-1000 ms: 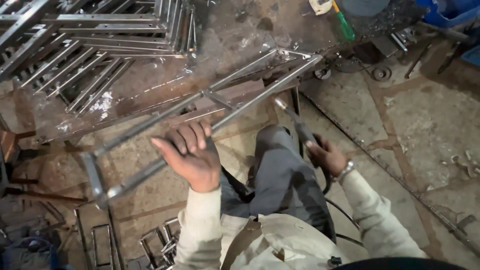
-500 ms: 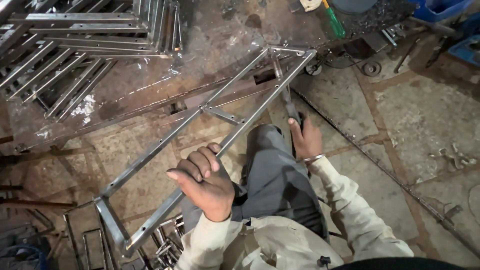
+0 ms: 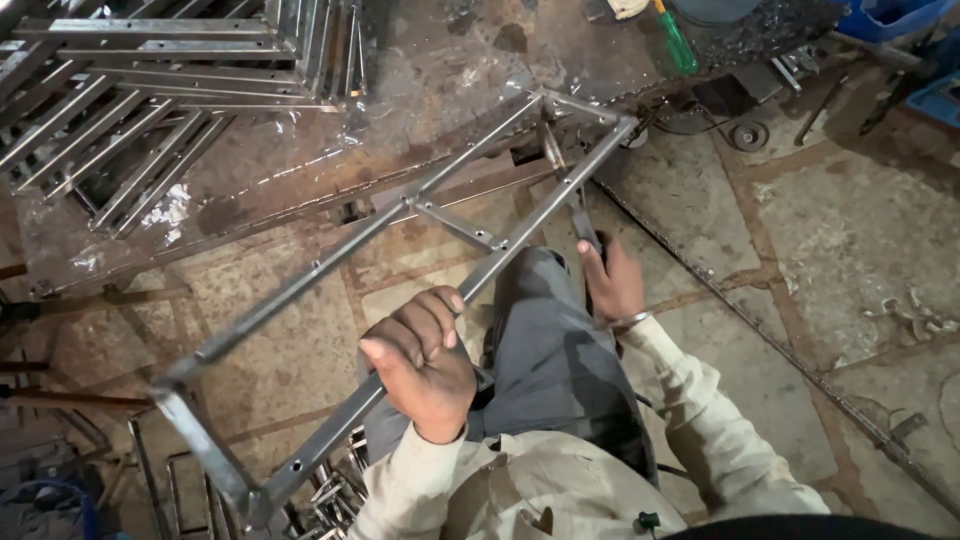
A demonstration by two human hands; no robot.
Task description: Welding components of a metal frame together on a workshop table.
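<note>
Steel frame (image 3: 400, 290) had swung lower-left since earlier; left hand (image 3: 420, 360) fingers stayed clamped on its rail, right hand (image 3: 612, 285) gripped a rod (image 3: 570, 190).

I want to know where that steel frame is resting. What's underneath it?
Under the steel frame show the stone floor and the grey-trousered knee. The left hand covers part of one rail.

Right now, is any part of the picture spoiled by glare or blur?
Head view: mostly sharp; bright glare on the wet-looking metal worktable near the stacked frames; the left hand gripping the steel frame is slightly soft; the right hand lies in dimmer light.
</note>
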